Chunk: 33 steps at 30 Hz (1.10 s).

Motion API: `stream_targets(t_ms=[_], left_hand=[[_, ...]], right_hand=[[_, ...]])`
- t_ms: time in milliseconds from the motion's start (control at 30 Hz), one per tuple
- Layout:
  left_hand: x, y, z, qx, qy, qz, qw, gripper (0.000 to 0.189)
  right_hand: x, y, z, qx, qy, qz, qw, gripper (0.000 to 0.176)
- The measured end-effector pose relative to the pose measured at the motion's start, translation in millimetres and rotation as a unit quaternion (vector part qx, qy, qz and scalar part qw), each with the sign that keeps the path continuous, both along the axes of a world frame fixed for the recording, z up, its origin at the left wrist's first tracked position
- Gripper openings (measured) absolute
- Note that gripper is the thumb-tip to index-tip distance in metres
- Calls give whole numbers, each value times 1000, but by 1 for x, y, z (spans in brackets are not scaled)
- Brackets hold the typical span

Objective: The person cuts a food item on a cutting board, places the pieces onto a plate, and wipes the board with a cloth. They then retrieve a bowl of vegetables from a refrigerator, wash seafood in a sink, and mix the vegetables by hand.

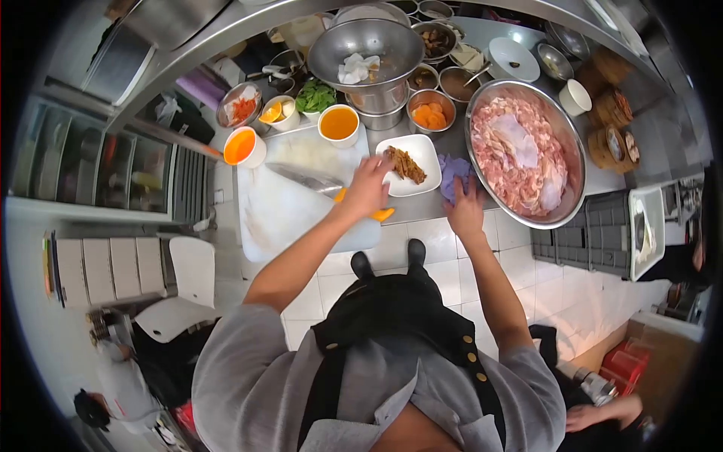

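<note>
My left hand (367, 187) reaches over the near left corner of a square white dish (428, 157), its fingertips at the brown food strips (407, 166) in it; whether they pinch a piece is too small to tell. Under that hand lies a knife (305, 179) with a yellow handle, flat on the white cutting board (279, 218). My right hand (465, 207) rests with its fingers spread on a crumpled purple cloth (454, 172), between the dish and a large steel bowl of raw meat (520, 151).
Cups of orange liquid (338, 124) (242, 146) stand by the board. Behind are a bowl of greens (315, 98), a steel colander (366, 49) and a bowl of orange slices (430, 115). Another person's hand (595, 414) shows at lower right; a person (124, 380) is at lower left.
</note>
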<state>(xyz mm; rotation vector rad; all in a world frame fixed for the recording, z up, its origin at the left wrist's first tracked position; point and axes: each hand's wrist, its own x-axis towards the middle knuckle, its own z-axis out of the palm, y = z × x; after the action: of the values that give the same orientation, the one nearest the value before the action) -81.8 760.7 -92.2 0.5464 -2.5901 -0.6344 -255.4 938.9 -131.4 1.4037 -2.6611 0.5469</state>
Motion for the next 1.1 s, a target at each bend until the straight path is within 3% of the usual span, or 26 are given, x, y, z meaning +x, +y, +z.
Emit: stream_targets(t_ms=[33,67,133,167,200,233,267,333,400,433,500,567,600,667,700,767,833,933,1000,1067,1100], left_hand=[[15,18,1,160,-97,1,982,38],[27,36,3,315,-180,7,932,35],[49,76,-24,605,-65,-11,794,30],[49,101,-17,687,-11,84,722,28],[43,124,-10,755,50,172,631,27],[37,136,-15,846,93,176,495,28],[37,145,-25,913,135,168,347,29],[54,156,-48,894,228,174,345,32],[96,162,-46,906,303,124,270,30],[115,165,-30,888,330,157,279,34],[148,174,-13,803,401,200,394,39],[187,178,-21,708,520,212,428,45],[198,180,13,657,561,254,435,38],[224,173,14,582,612,290,450,27],[228,166,10,575,621,290,446,27],[220,149,-10,561,548,365,502,18],[201,129,-17,569,525,341,534,6],[197,106,-14,547,519,386,531,5],[207,90,-13,513,497,466,522,6],[219,67,-8,481,479,532,506,8],[231,49,-14,436,489,531,537,9]], right_hand=[[-5,13,-17,-13,62,16,998,32],[-17,22,-20,-9,-16,27,999,34],[-21,33,-7,11,-144,73,987,37],[-11,45,8,3,-179,125,976,39],[4,49,19,-66,-212,220,950,32],[25,44,56,15,-385,241,891,29],[42,32,71,31,-442,270,855,27],[64,-14,79,16,-359,300,884,27],[94,-62,66,-61,-165,332,927,32],[107,-81,47,-51,-103,348,930,33],[126,-103,4,-48,-37,376,925,35],[133,-116,-26,22,-33,391,919,44],[137,-116,-20,19,-28,403,915,44],[140,-97,7,134,-230,374,888,41],[148,-84,21,165,-263,375,874,40],[178,-58,47,180,-263,405,857,39],[209,-47,52,192,-263,433,841,37],[237,-42,46,154,-235,489,826,36],[239,-38,47,125,-177,525,823,35],[234,-34,68,149,-193,510,825,36],[226,-29,80,173,-211,496,825,38]])
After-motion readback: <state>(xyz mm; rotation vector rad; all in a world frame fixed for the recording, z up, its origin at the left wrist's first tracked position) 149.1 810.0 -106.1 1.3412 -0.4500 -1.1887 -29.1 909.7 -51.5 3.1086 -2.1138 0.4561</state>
